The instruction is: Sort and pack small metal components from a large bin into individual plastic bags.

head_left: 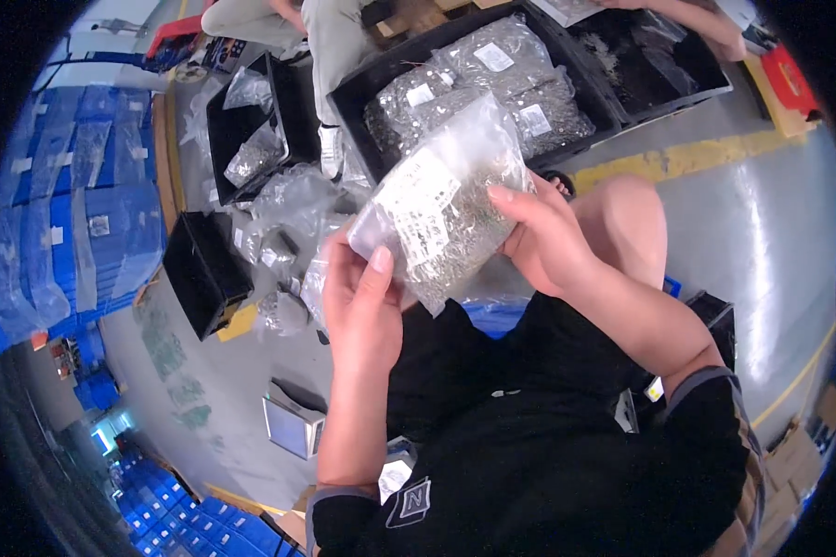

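Between my two hands I hold a clear plastic bag (474,218) of small metal parts, with a white printed label on its face. My left hand (358,292) grips its lower left edge, thumb on top. My right hand (543,232) is closed on its right side, thumb pressing the front; the fingers behind the bag are mostly hidden. The bag is tilted above my lap. Just beyond it stands a black crate (353,88) packed with several similar labelled bags (502,58).
More bags lie in a black bin (215,139) and in a loose heap (293,200) at left, beside another black bin (204,278). A flat-topped device (291,427) stands on the floor. Wrapped blue stacks (84,204) line the left. Other people sit across from me.
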